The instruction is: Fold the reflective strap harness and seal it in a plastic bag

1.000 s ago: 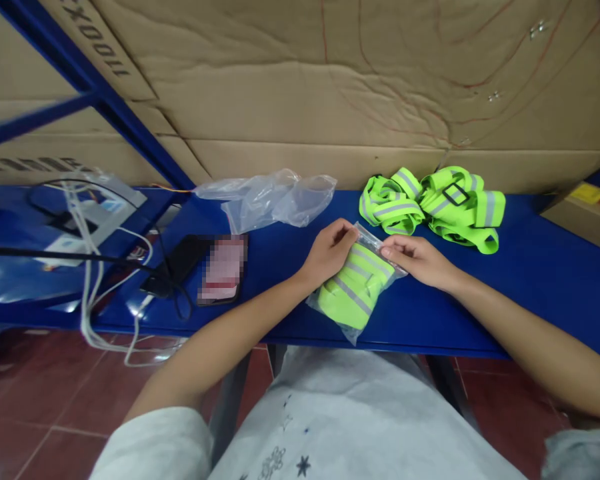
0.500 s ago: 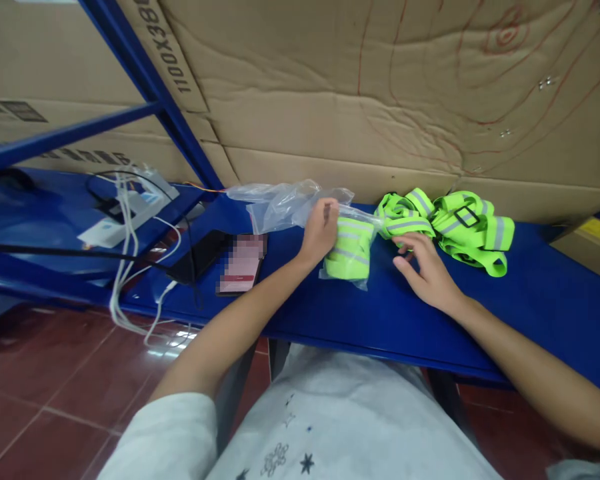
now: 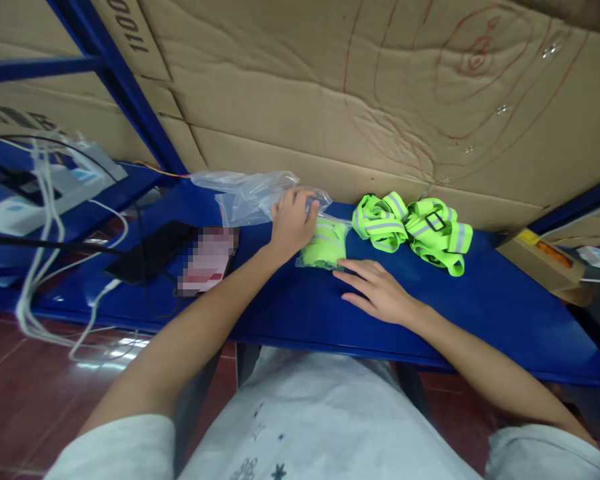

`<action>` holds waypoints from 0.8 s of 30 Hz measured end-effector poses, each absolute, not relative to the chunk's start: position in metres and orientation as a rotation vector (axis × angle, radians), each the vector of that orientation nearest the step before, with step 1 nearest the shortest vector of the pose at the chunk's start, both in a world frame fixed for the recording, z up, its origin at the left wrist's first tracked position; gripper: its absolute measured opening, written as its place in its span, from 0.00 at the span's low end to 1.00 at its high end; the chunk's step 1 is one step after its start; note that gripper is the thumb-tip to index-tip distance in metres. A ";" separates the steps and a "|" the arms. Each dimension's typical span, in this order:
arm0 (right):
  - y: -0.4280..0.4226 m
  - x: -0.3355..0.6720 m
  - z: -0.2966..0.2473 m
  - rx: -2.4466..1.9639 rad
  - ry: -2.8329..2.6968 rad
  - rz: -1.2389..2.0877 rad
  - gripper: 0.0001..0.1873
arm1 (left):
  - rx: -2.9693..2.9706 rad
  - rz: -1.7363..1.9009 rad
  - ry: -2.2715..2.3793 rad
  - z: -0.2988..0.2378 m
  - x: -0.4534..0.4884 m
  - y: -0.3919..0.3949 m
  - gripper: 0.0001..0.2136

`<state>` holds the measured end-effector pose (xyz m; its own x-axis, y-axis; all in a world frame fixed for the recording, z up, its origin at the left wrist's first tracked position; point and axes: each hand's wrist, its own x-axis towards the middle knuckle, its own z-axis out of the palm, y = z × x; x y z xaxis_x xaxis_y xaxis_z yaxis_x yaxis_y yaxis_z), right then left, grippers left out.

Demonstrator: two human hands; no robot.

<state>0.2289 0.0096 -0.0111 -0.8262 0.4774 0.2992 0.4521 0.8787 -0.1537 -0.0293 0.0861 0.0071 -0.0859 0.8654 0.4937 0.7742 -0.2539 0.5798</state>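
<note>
A folded neon-yellow reflective strap in a clear plastic bag lies flat on the blue shelf. My left hand rests at the bag's upper left, fingers curved forward and thumb apart, without a visible grip. Fingers stretched out, my right hand is low over the shelf, its fingertips at the bag's lower right corner. To the right lie two loose bundles of the same neon strap, one crumpled bundle beside another bundle with a black buckle. Clear plastic bags lie behind my left hand.
A phone with a pink screen and a black phone lie on the left. White cables hang over the shelf edge near a power strip. Cardboard backs the shelf; an open carton stands right.
My left hand has gone from closed at the bag's top to spread fingers. My right hand has moved from beside the loose straps to the bag's lower corner. The view has shifted right.
</note>
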 end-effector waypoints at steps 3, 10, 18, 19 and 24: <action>0.023 0.220 -0.018 -0.742 -2.787 0.044 0.32 | 2.203 1.470 1.634 0.016 -0.018 0.067 0.14; 0.079 0.268 0.004 -1.287 -2.506 -0.397 0.30 | 2.918 1.144 1.007 0.003 0.023 0.020 0.14; 0.101 0.380 0.021 -1.860 -2.207 -0.295 0.48 | 2.971 0.935 0.867 -0.008 0.026 0.021 0.16; 0.104 0.384 0.022 -1.846 -2.194 -0.249 0.47 | 2.968 0.921 0.886 -0.009 0.025 0.022 0.16; 0.113 0.400 0.028 -1.740 -1.828 -0.154 0.34 | 2.969 0.821 0.841 -0.009 0.023 0.023 0.15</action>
